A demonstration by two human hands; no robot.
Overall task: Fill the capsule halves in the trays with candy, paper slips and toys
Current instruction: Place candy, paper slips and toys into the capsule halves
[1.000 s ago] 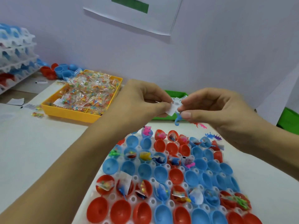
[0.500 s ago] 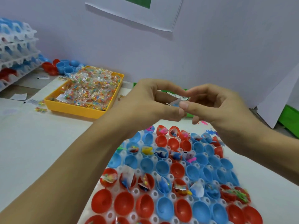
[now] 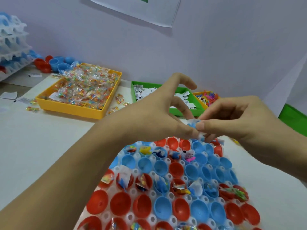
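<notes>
Capsule tray (image 3: 167,195), near edge of bench (image 3: 41,146): red and blue capsule halves (image 3: 162,208), too many and too cropped to count; roughly three rows hold fillings, the rest look bare, so filling seems under halfway done. Left hand (image 3: 154,117) and right hand (image 3: 235,117) together pinch one small blue toy (image 3: 192,124) with a paper slip above the tray's far edge. Supply trays toward the far edge, three: candy (image 3: 83,90), slips (image 3: 182,98), toys (image 3: 207,97).

3 bins (image 3: 73,107) (2 yellow, 1 green), 2 hands (image 3: 154,113).
</notes>
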